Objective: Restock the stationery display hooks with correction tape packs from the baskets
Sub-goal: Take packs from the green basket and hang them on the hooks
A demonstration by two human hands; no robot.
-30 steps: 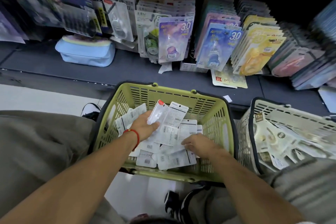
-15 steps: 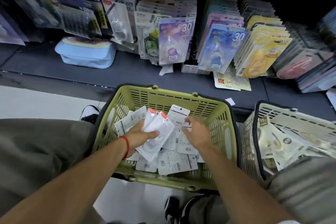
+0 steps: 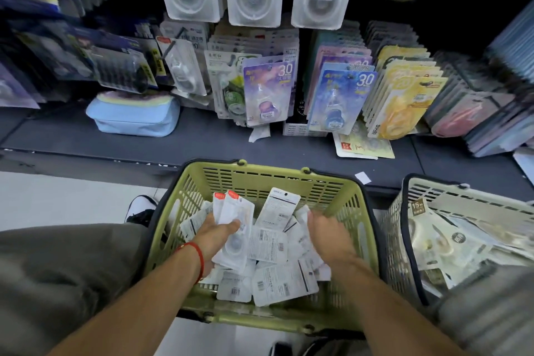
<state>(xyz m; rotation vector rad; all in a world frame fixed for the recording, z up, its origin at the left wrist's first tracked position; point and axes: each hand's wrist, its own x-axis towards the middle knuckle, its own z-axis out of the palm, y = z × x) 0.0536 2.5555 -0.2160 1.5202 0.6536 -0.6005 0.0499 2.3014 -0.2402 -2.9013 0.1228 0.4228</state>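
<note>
Correction tape packs (image 3: 260, 263) are piled in the green basket (image 3: 346, 196); left hand (image 3: 215, 235) grips two red-tabbed ones above the pile, right hand (image 3: 326, 235) digs in beside, fingers hidden so can't tell; gathering step I'd say, next up is hooking them above the basket.

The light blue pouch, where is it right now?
The light blue pouch lies on the dark shelf, upper left in the head view, left of the hanging purple pack.

1. Retail shop, stationery aisle.
2. Rows of carded blister packs (image 3: 268, 92) hang tightly from hooks above a dark grey shelf (image 3: 202, 139).
3. Green slotted plastic shopping basket (image 3: 271, 179) and a white one (image 3: 416, 191) on the floor hold loose stock.
</note>
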